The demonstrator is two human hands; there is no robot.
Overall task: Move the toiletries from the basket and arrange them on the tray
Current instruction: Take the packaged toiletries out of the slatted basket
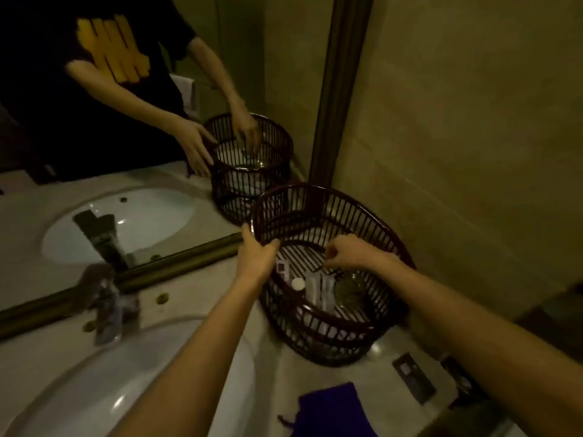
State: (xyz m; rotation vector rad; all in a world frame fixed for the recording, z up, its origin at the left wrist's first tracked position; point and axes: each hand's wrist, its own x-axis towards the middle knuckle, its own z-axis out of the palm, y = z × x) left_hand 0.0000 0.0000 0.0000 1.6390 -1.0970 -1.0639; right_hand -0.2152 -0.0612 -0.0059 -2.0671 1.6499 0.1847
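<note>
A dark red slatted basket (356, 212) stands on the counter in the corner beside the mirror. My left hand (255, 253) grips its left rim, thumb outside and fingers over the edge. My right hand (345, 251) is inside the basket, fingers pinched on a thin dark item (332, 272) that is too dim to name. On the basket floor lie a small white-capped bottle (298, 283), a small box (281, 268), pale tubes or sachets (318, 291) and a round clear packet (348, 290). I cannot make out a tray.
A white sink (94, 389) with a faucet (107, 307) sits at the left. The framed mirror (176, 263) runs behind it. A purple drawstring pouch (331, 408) and a dark flat box (413, 378) lie on the counter near me. A tiled wall closes the right.
</note>
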